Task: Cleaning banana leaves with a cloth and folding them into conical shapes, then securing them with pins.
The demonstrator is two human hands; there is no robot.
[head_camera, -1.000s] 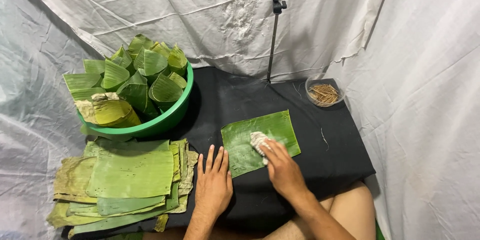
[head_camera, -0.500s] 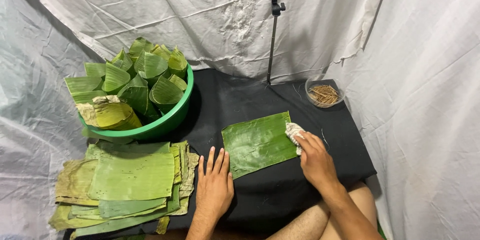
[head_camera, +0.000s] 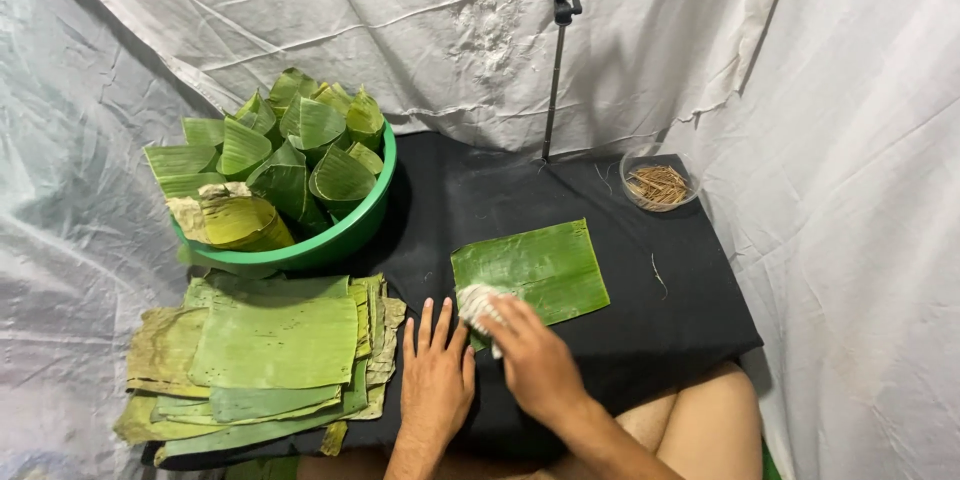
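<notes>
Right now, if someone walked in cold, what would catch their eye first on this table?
The round green plastic bowl at the back left, heaped with folded green leaf cones. Below it lies a flat stack of rectangular green leaf sheets. At the centre of the black cloth, the right hand presses a small whitish rag onto a single rectangular green leaf piece, while the left hand lies flat beside it.

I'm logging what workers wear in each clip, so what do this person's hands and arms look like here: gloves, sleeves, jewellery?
Both the left hand and the right hand are bare, with no gloves. No ring, watch or bracelet shows. The forearms are uncovered down to the picture's lower edge, so no sleeve is in view. Nails look short and unpainted.
</notes>
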